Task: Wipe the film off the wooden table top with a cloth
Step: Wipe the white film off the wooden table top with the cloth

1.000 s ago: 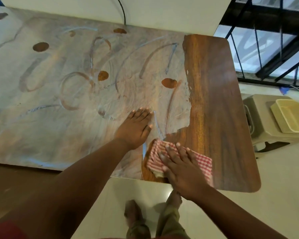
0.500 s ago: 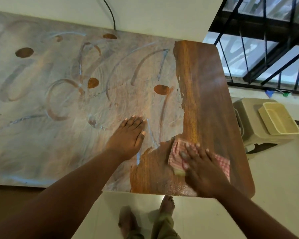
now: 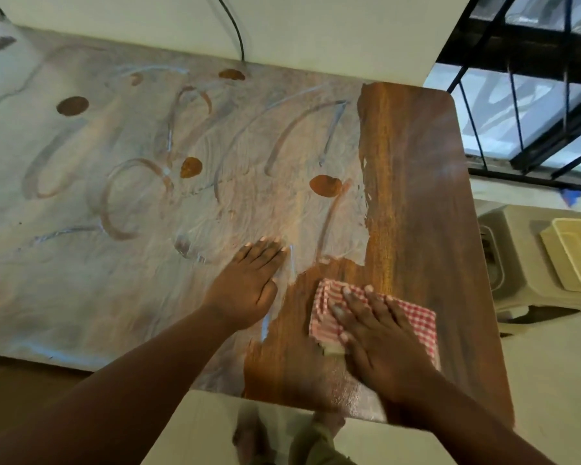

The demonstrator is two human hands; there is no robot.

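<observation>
Nearest us, our right hand point(image 3: 388, 344) lies flat with straight fingers pressing the red checked cloth point(image 3: 413, 318) onto the wiped wood at the near right of the worktop point(image 3: 426, 182). Just left, our left hand point(image 3: 249, 286) rests open and empty on the pale film point(image 3: 131, 196). Farther out the film covers most of the surface, so we judge a loaded cloth could smear it back over clean wood, or our braced palm could print it.
</observation>
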